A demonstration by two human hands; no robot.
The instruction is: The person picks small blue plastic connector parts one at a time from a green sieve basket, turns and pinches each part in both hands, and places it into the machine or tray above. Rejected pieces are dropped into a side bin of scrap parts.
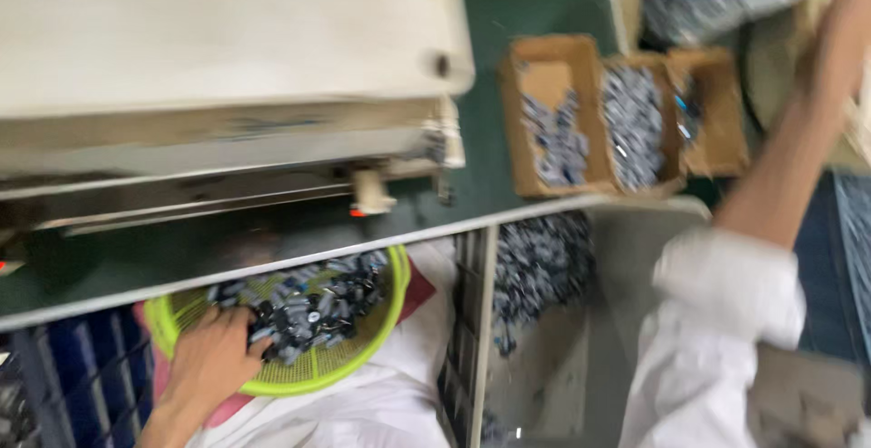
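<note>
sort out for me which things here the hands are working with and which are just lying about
In hand: left hand in the small dark parts in the green basket; right hand raised, out of frame.
Lying about: cardboard boxes, beige machine, grey bin.

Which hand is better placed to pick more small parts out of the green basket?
The left hand. It already rests in the green basket on the pile of small dark parts. The right arm is raised toward the upper right; its hand is cut off by the frame edge.
</note>
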